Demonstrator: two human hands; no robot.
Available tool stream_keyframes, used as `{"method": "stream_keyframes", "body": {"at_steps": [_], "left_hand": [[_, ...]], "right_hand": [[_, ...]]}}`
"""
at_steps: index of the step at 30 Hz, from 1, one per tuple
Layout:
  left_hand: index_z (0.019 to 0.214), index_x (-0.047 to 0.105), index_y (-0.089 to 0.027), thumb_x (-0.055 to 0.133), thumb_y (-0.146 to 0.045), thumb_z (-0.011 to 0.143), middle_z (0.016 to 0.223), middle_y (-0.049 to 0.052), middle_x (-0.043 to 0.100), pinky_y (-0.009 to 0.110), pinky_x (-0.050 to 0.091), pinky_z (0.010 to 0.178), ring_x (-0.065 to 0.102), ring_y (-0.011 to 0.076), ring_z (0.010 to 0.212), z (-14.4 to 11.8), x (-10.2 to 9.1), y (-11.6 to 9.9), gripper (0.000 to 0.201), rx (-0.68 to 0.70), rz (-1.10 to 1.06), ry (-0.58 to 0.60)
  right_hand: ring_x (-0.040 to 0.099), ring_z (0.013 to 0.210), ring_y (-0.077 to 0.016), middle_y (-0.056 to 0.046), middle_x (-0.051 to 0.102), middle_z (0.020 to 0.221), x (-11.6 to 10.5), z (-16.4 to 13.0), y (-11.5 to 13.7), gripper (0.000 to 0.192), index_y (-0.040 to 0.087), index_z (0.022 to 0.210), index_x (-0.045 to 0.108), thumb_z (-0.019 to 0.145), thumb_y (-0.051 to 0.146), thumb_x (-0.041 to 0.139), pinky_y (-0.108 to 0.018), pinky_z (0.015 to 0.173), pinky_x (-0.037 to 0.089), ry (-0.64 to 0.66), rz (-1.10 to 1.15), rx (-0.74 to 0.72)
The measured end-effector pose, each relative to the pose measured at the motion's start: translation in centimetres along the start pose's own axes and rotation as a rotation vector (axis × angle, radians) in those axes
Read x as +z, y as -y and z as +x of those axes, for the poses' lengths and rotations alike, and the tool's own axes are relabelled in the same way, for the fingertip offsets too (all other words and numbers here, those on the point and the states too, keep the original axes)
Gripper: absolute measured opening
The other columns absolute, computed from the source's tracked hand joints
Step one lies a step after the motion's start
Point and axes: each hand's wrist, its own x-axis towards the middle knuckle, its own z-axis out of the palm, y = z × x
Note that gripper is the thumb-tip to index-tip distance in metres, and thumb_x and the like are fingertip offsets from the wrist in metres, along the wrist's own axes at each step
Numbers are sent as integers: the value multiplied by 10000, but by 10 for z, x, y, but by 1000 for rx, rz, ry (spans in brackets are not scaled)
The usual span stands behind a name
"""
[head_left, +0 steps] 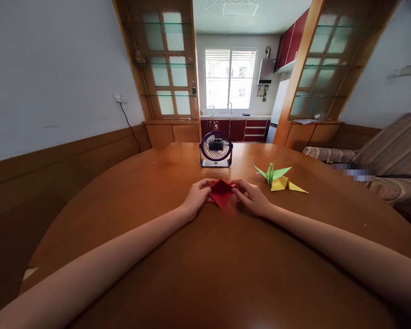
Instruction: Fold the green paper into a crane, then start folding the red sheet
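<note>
A folded piece of red origami paper (222, 193), roughly diamond-shaped, is held just over the table between my two hands. The fingers of my left hand (197, 197) pinch its left corner. On the opposite side, my right hand (250, 196) grips the right corner between thumb and fingers. The paper's lower point faces me. To the right of my right hand stand a green paper crane (271, 173) and a yellow folded paper figure (281, 183), close together.
A small purple desk fan (215, 147) stands on the brown wooden table (205, 283) beyond the paper. At the right is a striped sofa (390, 151). Wooden cabinets with glass shelves flank a kitchen opening at the back.
</note>
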Motion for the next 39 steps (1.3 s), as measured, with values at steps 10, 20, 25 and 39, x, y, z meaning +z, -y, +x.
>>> {"method": "stream_keyframes", "body": {"at_steps": [10, 20, 25, 39], "left_hand": [[970, 594, -137, 746, -166, 680, 867, 59, 677, 248, 522, 638, 640, 134, 695, 0, -2, -4, 329, -85, -82, -45], [1079, 582, -156, 741, -23, 573, 941, 60, 686, 256, 512, 681, 651, 139, 737, -1, -3, 0, 546, -55, -25, -2], [947, 656, -112, 767, -202, 652, 896, 85, 699, 264, 510, 660, 632, 136, 690, -3, 1, 0, 328, -100, -80, 71], [1173, 597, -159, 768, -355, 689, 833, 47, 684, 289, 465, 692, 625, 185, 743, 11, -20, 15, 549, 214, 544, 0]], "right_hand": [[602, 717, -138, -55, 657, 900, -7, 2, -5, 254, 163, 1024, 617, 936, 361, 484, -264, 645, 500, 56, 289, 45], [569, 610, -116, -7, 623, 779, -1, 3, -7, 274, 181, 935, 570, 834, 423, 648, -249, 580, 461, 69, 362, 128], [545, 605, -110, 0, 606, 768, -2, 3, -6, 271, 179, 950, 548, 836, 404, 647, -234, 554, 431, 62, 342, 100], [583, 1001, -206, -107, 603, 1095, -5, -2, 7, 186, 202, 1068, 648, 929, 224, 526, -386, 905, 486, 232, -106, -384]]}}
